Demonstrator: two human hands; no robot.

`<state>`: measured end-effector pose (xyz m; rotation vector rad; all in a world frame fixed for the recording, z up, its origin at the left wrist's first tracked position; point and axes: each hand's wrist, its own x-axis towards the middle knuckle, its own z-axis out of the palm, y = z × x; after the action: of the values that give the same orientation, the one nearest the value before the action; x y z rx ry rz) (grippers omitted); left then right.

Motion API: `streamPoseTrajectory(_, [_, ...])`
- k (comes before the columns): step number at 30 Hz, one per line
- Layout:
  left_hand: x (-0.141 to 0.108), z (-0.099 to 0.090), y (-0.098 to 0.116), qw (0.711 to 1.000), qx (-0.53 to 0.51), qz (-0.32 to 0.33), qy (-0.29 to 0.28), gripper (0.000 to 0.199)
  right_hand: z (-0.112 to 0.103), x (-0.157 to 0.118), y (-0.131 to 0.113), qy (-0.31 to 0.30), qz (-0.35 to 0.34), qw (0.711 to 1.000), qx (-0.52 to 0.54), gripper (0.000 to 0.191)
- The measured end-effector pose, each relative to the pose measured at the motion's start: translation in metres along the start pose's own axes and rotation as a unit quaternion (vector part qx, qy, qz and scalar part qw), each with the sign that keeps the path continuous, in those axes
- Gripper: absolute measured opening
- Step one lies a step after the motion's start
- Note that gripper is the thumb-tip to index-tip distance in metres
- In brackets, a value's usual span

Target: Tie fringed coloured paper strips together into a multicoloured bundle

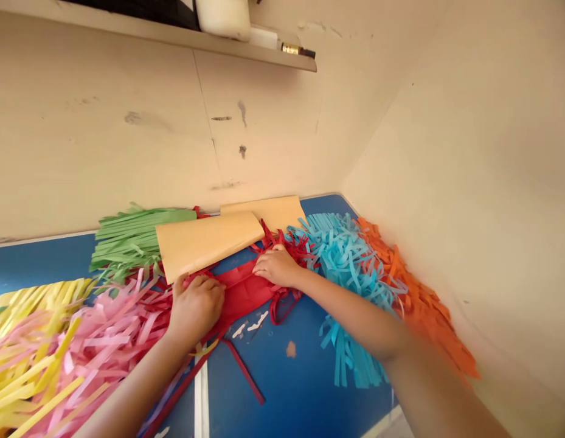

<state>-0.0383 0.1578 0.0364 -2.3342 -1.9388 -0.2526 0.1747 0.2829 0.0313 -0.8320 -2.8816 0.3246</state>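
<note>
Paper, deep red, thin and creased, is stretching as a flat band across the smooth blue worktop, its cut strips tangling at both ends. At the band's 8 o'clock end, the left hand is resting with its fingers curling over the red; at 2 o'clock, the right hand is bending its fingers down onto the other end. Both are touching the paper, but whether they are grasping it I cannot tell. One narrow red strip is trailing toward 6 o'clock.

At 10 o'clock, a smooth, folded tan sheet is partly covering green paper fringe, while a second tan sheet is lying at 12. Shiny pink strips are heaping at 8 o'clock, flat yellow strips spreading beyond. Toward 3 o'clock, curly light-blue fringe is sprawling behind the right forearm, with ragged orange fringe banking against the wall. High at 12, a long shelf is carrying a rounded white container.
</note>
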Motion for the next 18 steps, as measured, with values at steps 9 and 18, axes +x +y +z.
streamPoseTrajectory(9, [0.003, 0.005, -0.017, 0.996, -0.064, -0.053, -0.038, 0.035, -0.012, -0.004, -0.018, 0.055, -0.051, 0.996, -0.055, 0.04])
streamPoseTrajectory(18, [-0.003, 0.002, -0.019, 0.996, -0.067, -0.041, -0.052, 0.021, 0.0, -0.006, -0.008, 0.042, -0.043, 0.995, -0.079, 0.019])
